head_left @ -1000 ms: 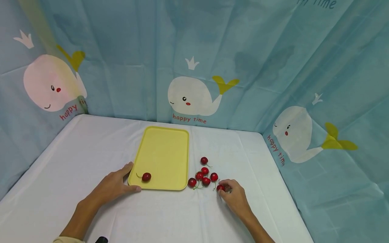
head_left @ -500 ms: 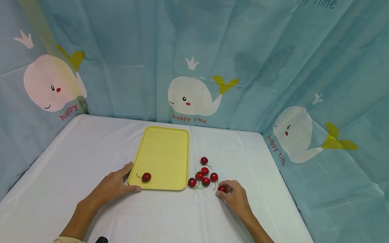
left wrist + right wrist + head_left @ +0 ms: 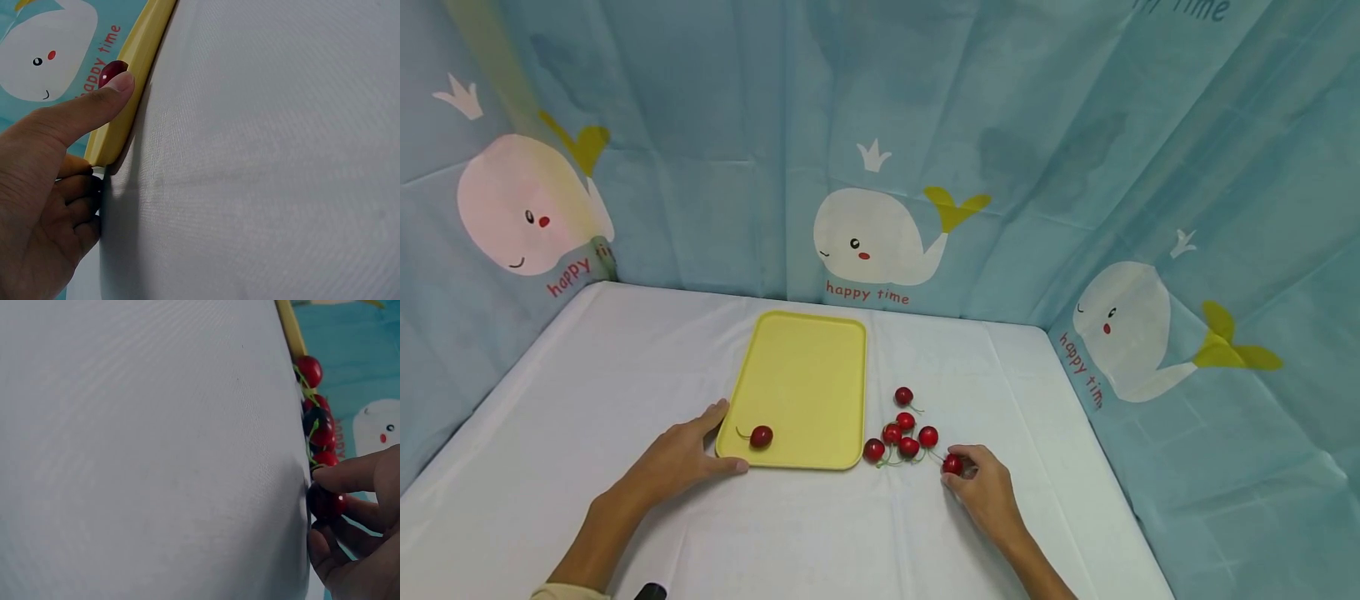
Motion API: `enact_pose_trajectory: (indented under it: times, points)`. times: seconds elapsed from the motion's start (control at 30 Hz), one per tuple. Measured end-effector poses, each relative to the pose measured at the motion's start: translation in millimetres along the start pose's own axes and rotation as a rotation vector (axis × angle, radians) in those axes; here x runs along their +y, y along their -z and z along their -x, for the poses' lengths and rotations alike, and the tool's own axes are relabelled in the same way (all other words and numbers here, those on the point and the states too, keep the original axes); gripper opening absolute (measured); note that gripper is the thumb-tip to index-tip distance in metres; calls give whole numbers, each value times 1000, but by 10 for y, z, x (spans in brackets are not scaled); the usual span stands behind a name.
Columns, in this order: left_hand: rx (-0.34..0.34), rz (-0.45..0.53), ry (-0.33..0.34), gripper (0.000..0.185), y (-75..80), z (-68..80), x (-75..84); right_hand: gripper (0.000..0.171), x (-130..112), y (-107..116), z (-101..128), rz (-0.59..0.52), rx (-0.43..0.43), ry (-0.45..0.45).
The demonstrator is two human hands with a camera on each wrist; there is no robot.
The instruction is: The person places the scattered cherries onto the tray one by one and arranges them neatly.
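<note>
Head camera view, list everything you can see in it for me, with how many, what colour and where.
Tablecloth: one, white, across the lower half.
Tray: one, yellow, on the tablecloth.
Cherry on the tray: one, dark red, toward the near left corner.
Loose cherries: six, red, right of the tray.
Pinched cherry: one, red, right of the loose cherries.
Backdrop: pieces unclear, blue, behind and at both sides.
Whale prints: three, pale with yellow tails, on the backdrop.
Crown prints: three, white, above the whales.
Unidentified object: one, black, cut off at the bottom edge.
Sleeve cuff: one, beige, lower left.
Left hand: one, at the tray's near left corner.
Right hand: one, pinching a cherry.
</note>
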State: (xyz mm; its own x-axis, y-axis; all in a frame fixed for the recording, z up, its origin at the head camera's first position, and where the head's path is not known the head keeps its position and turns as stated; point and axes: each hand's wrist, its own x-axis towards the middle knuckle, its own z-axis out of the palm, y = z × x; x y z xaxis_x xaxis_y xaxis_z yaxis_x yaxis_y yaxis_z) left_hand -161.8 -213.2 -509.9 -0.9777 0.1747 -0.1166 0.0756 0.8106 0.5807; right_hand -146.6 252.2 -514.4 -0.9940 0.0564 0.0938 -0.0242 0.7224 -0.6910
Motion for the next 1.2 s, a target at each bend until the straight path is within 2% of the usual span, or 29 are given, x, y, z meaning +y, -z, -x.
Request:
enact_pose_trajectory:
  times: [0.37,0.67,0.93,1.2]
  points:
    - [-10,7,16,127,4,-6,5,41,43,28,7,-80,14,1]
    - [-16,13,19,127,-6,-13,10,39,-5,40,-22,-272,-2,19]
    - [-1,13,3,126,2,2,12,37,-88,36,-55,-382,-39,8]
    - [-14,5,14,126,6,-6,16,40,-158,-10,-90,-517,-80,-23]
